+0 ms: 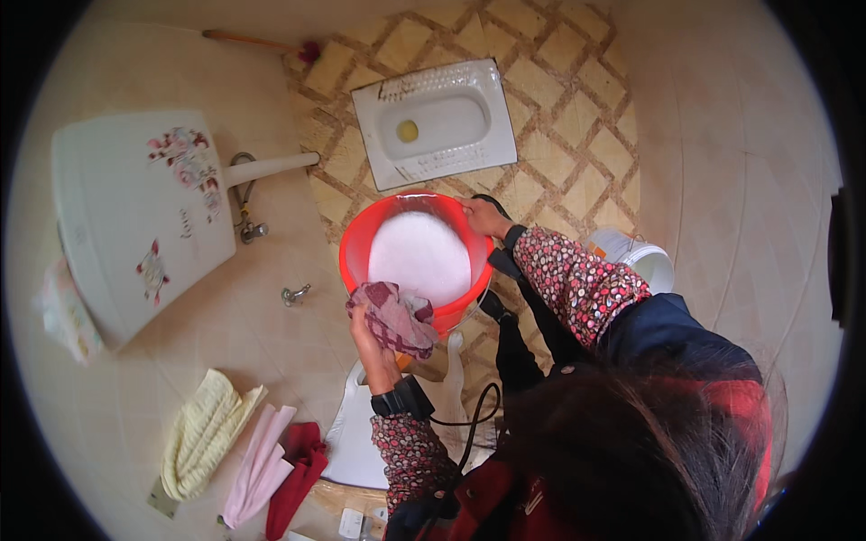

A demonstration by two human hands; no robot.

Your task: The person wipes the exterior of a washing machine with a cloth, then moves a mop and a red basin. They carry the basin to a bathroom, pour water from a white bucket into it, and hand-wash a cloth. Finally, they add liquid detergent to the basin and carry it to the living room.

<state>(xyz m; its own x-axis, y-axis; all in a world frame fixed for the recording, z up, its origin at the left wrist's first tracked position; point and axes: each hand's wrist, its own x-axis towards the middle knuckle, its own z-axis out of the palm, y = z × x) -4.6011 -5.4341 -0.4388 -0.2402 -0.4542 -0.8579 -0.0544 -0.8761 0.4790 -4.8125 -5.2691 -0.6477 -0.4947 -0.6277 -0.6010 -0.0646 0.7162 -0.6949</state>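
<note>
A red plastic bucket [353,245] with white foamy contents stands before me, near the squat toilet. My left hand [374,345] holds a crumpled pink and maroon checked cloth [399,321] against the bucket's near left rim. The cloth hides part of that rim and of my fingers. On the far right rim lies my right hand [482,215], its fingers over the edge. The bucket's wire handle hangs at its near right side.
Ahead is a white squat toilet [500,115] in the tiled floor. A flowered cistern [122,203], a tap [295,295] and hanging towels [203,439] are on the left wall. A white bucket [653,267] stands right; a white basin [358,433] is near me.
</note>
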